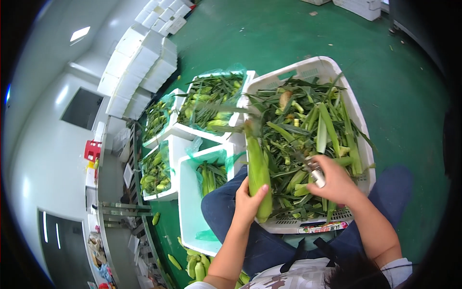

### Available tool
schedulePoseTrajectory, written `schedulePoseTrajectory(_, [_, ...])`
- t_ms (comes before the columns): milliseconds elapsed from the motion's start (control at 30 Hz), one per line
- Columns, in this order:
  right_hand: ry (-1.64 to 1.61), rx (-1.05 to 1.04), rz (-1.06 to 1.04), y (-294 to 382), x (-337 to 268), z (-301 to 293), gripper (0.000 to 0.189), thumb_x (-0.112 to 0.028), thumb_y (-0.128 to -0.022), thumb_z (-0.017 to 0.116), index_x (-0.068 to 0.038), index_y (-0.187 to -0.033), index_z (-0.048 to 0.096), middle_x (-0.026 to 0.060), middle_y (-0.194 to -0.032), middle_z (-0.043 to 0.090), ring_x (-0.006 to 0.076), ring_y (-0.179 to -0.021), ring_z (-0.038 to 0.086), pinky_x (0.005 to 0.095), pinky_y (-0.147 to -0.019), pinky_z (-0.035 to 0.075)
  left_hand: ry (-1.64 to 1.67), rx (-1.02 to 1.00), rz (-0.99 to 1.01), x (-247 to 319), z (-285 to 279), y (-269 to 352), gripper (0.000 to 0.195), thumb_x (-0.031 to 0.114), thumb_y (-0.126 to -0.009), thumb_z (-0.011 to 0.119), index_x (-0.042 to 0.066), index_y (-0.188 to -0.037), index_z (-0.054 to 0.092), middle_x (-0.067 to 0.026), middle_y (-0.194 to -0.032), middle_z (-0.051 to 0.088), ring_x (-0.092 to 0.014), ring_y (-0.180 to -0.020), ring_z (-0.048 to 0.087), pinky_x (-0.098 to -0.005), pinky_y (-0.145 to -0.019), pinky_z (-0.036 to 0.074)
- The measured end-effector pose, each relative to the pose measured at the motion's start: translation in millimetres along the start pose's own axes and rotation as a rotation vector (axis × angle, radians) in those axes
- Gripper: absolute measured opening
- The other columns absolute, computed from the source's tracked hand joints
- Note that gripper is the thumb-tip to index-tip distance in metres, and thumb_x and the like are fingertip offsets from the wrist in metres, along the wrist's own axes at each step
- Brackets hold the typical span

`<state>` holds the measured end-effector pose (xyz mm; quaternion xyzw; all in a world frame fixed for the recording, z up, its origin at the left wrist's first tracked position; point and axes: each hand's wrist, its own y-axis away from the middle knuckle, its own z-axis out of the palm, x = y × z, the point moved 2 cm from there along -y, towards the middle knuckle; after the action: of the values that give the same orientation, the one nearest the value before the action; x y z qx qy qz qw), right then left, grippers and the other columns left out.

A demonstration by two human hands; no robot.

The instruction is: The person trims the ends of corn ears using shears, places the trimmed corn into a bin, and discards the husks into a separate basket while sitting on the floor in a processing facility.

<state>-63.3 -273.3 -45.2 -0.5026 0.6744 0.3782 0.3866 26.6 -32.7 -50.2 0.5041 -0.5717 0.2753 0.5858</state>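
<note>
My left hand (pixel 249 202) is closed around the lower part of an ear of corn in its green husk (pixel 258 173), held upright with its brown silk end away from me. In my right hand (pixel 334 180) is a small cutting tool (pixel 317 176) with a pale handle; its blade is blurred, and its exact kind cannot be told. Both hands are over a large white plastic basket (pixel 361 126) heaped with cut husks, leaves and stalk ends (pixel 288 137).
Left of the basket stand white foam boxes (pixel 184 216) with green plastic liners and husked-on corn. More ears (pixel 196 267) lie on the green floor (pixel 231 39) at lower left. Stacked foam boxes (pixel 133 65) and a metal rack (pixel 124 213) line the left side.
</note>
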Motion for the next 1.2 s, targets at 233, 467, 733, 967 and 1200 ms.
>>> schedulePoseTrajectory(233, [0.073, -0.108, -0.164, 12, 8, 15, 0.077, -0.038, -0.069, 0.074, 0.001, -0.128, 0.043, 0.0239, -0.126, 0.048, 0.0376, -0.118, 0.046, 0.0436, -0.103, 0.034, -0.956, 0.076, 0.429, 40, 21, 32, 0.064, 0.018, -0.066, 0.081, 0.003, -0.122, 0.054, -0.0119, -0.102, 0.063, -0.024, -0.091, 0.063, -0.0325, -0.079, 0.050])
schedulePoseTrajectory(467, [-0.125, -0.186, -0.111, 5, 11, 24, 0.046, -0.024, -0.072, 0.072, -0.001, -0.109, 0.056, 0.0148, -0.087, 0.064, 0.0276, -0.076, 0.063, 0.0338, -0.073, 0.051, -0.931, -0.079, 0.416, 51, 2, 21, 0.063, 0.011, -0.062, 0.081, 0.003, -0.119, 0.056, -0.0115, -0.100, 0.062, -0.025, -0.090, 0.062, -0.0322, -0.081, 0.049])
schedulePoseTrajectory(733, [-1.181, -0.395, 0.169, 16, -1, 38, 0.026, -0.017, -0.088, 0.062, -0.001, -0.107, 0.054, 0.0083, -0.085, 0.062, 0.0124, -0.071, 0.060, 0.0266, -0.066, 0.049, -0.289, -0.231, 0.179, 20, -5, 12, 0.065, 0.003, -0.064, 0.081, -0.003, -0.123, 0.052, -0.0066, -0.114, 0.057, -0.017, -0.107, 0.054, -0.0300, -0.094, 0.042])
schedulePoseTrajectory(967, [-1.130, -0.355, 0.177, 17, 2, 34, 0.022, -0.014, -0.087, 0.062, -0.002, -0.104, 0.055, 0.0036, -0.083, 0.059, 0.0103, -0.068, 0.057, 0.0249, -0.063, 0.047, -0.759, -0.206, 0.577, 23, 21, 8, 0.058, 0.001, -0.059, 0.079, 0.004, -0.113, 0.059, -0.0132, -0.118, 0.058, -0.029, -0.112, 0.054, -0.0355, -0.096, 0.042])
schedulePoseTrajectory(1200, [-0.913, -0.203, 0.185, 20, 9, 38, 0.025, -0.005, -0.080, 0.055, -0.002, -0.105, 0.054, 0.0042, -0.080, 0.058, 0.0090, -0.064, 0.055, 0.0239, -0.059, 0.046, -0.759, -0.175, 0.644, 6, 31, 7, 0.056, -0.003, -0.058, 0.077, 0.004, -0.110, 0.058, -0.0115, -0.115, 0.058, -0.027, -0.110, 0.054, -0.0383, -0.095, 0.043])
